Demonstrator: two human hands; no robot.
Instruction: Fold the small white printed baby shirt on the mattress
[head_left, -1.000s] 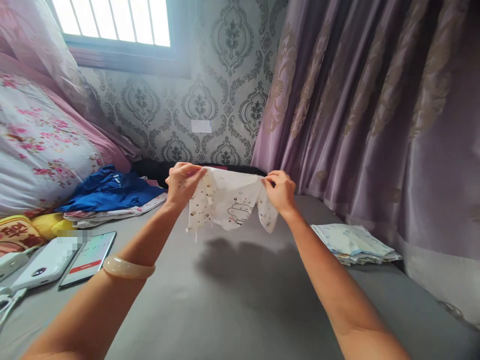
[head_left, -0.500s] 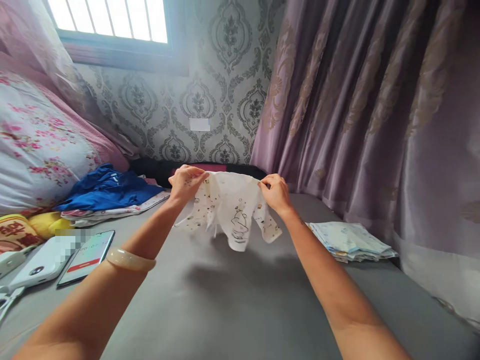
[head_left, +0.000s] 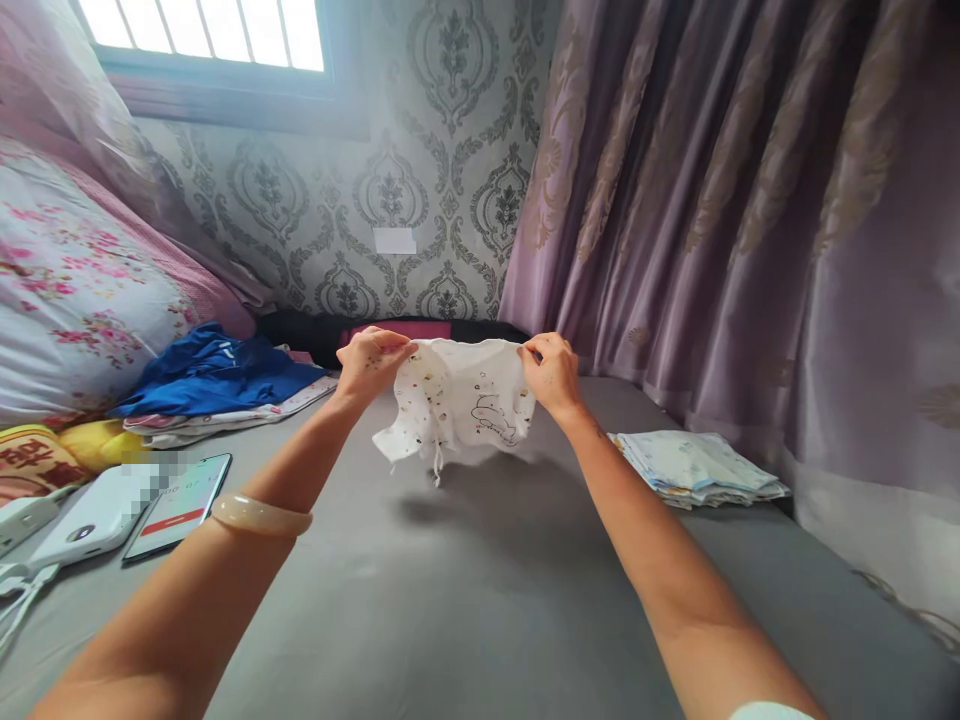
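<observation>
A small white baby shirt (head_left: 472, 395) with a dotted print, a line drawing and thin ties hangs stretched between my two hands, above the grey bed sheet (head_left: 420, 610). Pinched in the fingers of my left hand (head_left: 371, 362) is its upper left corner. My right hand (head_left: 551, 370) grips the upper right corner in the same way. The top edge runs nearly level between them. Below, the lower part swings loose and casts a shadow on the sheet. A pale bangle (head_left: 259, 515) circles my left wrist.
Folded printed cloths (head_left: 697, 468) lie in a stack at the right by the purple curtain (head_left: 675, 200). On the left are a blue garment (head_left: 217, 370) on folded fabric, a floral pillow (head_left: 90, 290), a yellow plush item (head_left: 101, 445), a phone (head_left: 180, 505) and a white device (head_left: 90, 520) with cables.
The shirt's lower part has swung, and the right sleeve no longer hangs out to the side. Both hands keep their grip in nearly the same place. The view has shifted slightly.
</observation>
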